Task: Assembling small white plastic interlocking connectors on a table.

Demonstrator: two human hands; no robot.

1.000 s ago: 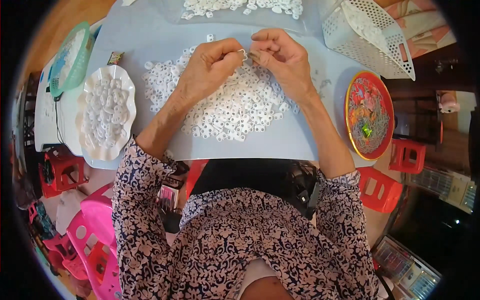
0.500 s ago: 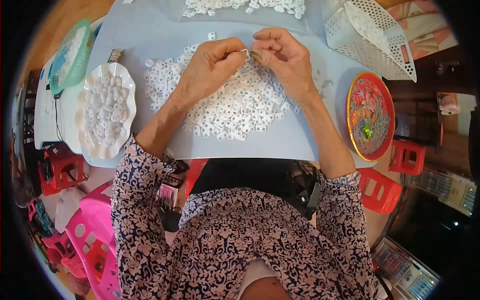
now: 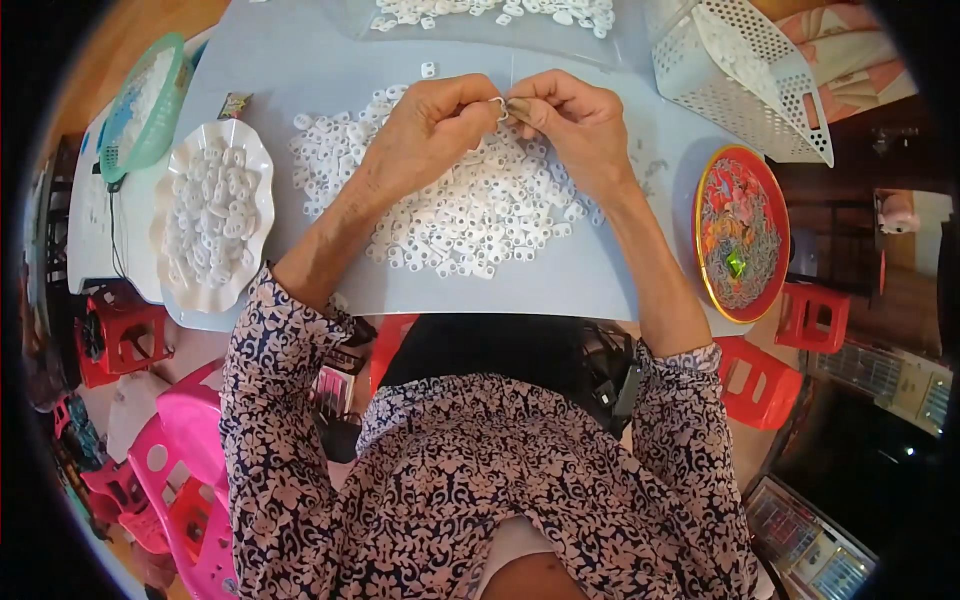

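Over a heap of small white plastic pieces with holes (image 3: 460,220), my two hands meet. My left hand (image 3: 430,125) is closed in a pinch on a small white plastic piece (image 3: 501,108), whose curved rim sticks out past the fingertips. Thumb and forefinger of my right hand (image 3: 575,120) press together right beside that piece; whatever they hold is too small to make out. To the left stands a white scalloped dish (image 3: 262,215) with paired-looking white pieces in it. At the right is a red plate with a gold rim (image 3: 700,255), holding many thin grey bits.
A clear tray (image 3: 480,42) of white pieces lies at the far edge of the grey table (image 3: 480,297). Far right stands a white perforated basket (image 3: 690,80); far left, a green basket (image 3: 180,85). A small wrapped packet (image 3: 235,105) lies behind the dish. Red stools (image 3: 760,385) flank the table.
My right hand has drawn its fingers in, the forefinger now curled closer to the thumb at the white piece. My left hand has shifted very slightly right.
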